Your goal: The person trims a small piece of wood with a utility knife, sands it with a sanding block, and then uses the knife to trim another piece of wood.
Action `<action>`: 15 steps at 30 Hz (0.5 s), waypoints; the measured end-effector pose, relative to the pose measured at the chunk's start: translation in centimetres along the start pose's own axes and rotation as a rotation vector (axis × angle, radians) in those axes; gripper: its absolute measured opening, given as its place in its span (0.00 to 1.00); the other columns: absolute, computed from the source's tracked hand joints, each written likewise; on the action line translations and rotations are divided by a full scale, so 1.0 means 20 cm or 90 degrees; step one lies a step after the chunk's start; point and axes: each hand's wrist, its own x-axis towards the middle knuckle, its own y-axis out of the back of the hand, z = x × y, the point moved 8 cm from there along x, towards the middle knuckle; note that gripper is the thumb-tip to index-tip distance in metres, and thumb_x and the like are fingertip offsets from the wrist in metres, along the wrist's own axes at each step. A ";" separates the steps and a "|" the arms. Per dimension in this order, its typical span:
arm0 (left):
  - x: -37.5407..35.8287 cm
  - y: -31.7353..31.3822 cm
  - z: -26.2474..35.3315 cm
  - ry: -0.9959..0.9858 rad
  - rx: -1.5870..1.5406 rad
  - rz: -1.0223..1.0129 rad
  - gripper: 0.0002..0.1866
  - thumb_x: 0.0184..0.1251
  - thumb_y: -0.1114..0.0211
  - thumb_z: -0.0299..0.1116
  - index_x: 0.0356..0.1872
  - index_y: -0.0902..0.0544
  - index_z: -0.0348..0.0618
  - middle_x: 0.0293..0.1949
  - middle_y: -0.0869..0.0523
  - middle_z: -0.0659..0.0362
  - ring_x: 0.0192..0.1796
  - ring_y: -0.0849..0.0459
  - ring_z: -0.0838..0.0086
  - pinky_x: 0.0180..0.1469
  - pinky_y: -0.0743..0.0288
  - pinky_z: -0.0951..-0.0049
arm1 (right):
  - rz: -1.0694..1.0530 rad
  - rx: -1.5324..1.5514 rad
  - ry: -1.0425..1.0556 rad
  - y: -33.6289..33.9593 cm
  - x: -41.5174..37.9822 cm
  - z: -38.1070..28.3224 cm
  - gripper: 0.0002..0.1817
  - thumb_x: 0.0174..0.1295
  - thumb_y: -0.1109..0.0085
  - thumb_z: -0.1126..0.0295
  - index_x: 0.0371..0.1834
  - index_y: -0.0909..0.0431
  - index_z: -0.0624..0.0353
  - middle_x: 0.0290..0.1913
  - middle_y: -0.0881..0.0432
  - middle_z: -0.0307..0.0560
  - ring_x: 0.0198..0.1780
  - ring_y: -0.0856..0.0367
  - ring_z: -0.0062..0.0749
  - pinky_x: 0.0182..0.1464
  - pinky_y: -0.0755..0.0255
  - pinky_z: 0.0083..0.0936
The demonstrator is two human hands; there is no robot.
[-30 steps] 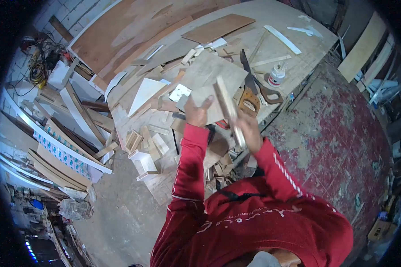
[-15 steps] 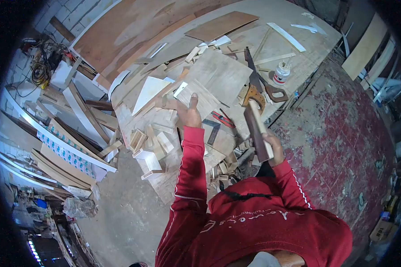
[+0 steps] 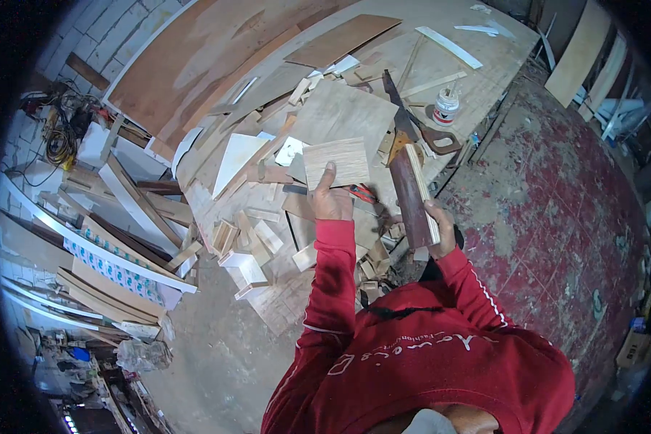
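My left hand [image 3: 331, 199] grips a small rectangular piece of light-grained wood [image 3: 343, 160], thumb on its upper face, over the worktable. In my right hand [image 3: 443, 228] is a board with a dark brown face and pale edges [image 3: 410, 202], held tilted near the table's right side. Just beyond that board lie a handsaw [image 3: 400, 116] and a second saw handle [image 3: 441, 139]. Partly covered behind the wood piece is a red and black tool [image 3: 363, 192]. A large square plywood sheet [image 3: 347, 108] rests farther back.
A white jar [image 3: 446, 107] stands beyond the saws. Wood offcuts [image 3: 249, 235] and a white triangular panel [image 3: 237, 163] litter the table's left part. Long boards [image 3: 141, 192] lean on the left, with tangled cables [image 3: 64, 134] behind. Red, debris-strewn floor [image 3: 535, 217] lies to the right.
My left hand has lifted the light wood piece off the pile and moved it right. The dark-faced board in my right hand has turned to show more of its brown face.
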 end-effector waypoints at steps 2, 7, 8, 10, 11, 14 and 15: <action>-0.01 -0.01 -0.02 0.005 -0.034 -0.022 0.22 0.57 0.43 0.20 0.55 0.32 0.38 0.50 0.25 0.54 0.52 0.25 0.64 0.55 0.29 0.62 | -0.025 0.016 0.013 -0.04 0.01 -0.01 0.31 0.60 0.57 0.57 0.66 0.48 0.57 0.48 0.26 0.51 0.42 0.20 0.37 0.35 0.22 0.23; -0.01 0.02 -0.06 -0.002 0.023 -0.006 0.21 0.57 0.42 0.21 0.54 0.32 0.36 0.49 0.25 0.53 0.51 0.24 0.63 0.51 0.27 0.60 | -0.034 -0.009 0.033 -0.10 0.06 -0.03 0.33 0.60 0.57 0.57 0.67 0.50 0.57 0.49 0.28 0.49 0.43 0.21 0.36 0.38 0.24 0.24; -0.01 0.03 -0.07 0.006 0.036 -0.002 0.21 0.57 0.41 0.22 0.53 0.32 0.36 0.49 0.25 0.53 0.50 0.24 0.63 0.50 0.26 0.59 | -0.032 -0.008 0.035 -0.12 0.07 -0.03 0.33 0.60 0.57 0.57 0.67 0.50 0.57 0.49 0.28 0.49 0.43 0.21 0.36 0.38 0.24 0.24; -0.03 0.01 -0.08 -0.001 0.039 0.017 0.21 0.56 0.40 0.22 0.53 0.32 0.36 0.48 0.25 0.52 0.50 0.24 0.63 0.50 0.26 0.58 | -0.050 -0.049 0.081 -0.17 0.09 -0.06 0.29 0.61 0.59 0.56 0.63 0.44 0.61 0.54 0.31 0.56 0.49 0.23 0.44 0.40 0.23 0.29; -0.04 0.00 -0.08 -0.010 0.041 0.038 0.21 0.56 0.39 0.22 0.53 0.32 0.35 0.48 0.24 0.52 0.49 0.24 0.63 0.50 0.26 0.57 | -0.050 -0.080 0.107 -0.19 0.10 -0.08 0.28 0.62 0.60 0.56 0.62 0.43 0.61 0.52 0.29 0.55 0.48 0.22 0.41 0.38 0.23 0.27; -0.07 -0.02 -0.13 0.006 0.091 0.039 0.21 0.56 0.38 0.22 0.51 0.31 0.35 0.47 0.24 0.51 0.46 0.22 0.62 0.48 0.25 0.57 | -0.023 -0.033 0.079 -0.24 0.10 -0.06 0.31 0.61 0.57 0.59 0.67 0.48 0.59 0.48 0.28 0.48 0.41 0.22 0.33 0.41 0.26 0.22; -0.10 -0.04 -0.13 0.009 0.090 0.040 0.21 0.56 0.38 0.22 0.51 0.31 0.35 0.47 0.24 0.51 0.46 0.22 0.62 0.48 0.25 0.57 | -0.015 -0.013 0.075 -0.26 0.10 -0.06 0.30 0.61 0.57 0.60 0.66 0.46 0.60 0.44 0.26 0.48 0.41 0.22 0.30 0.39 0.26 0.21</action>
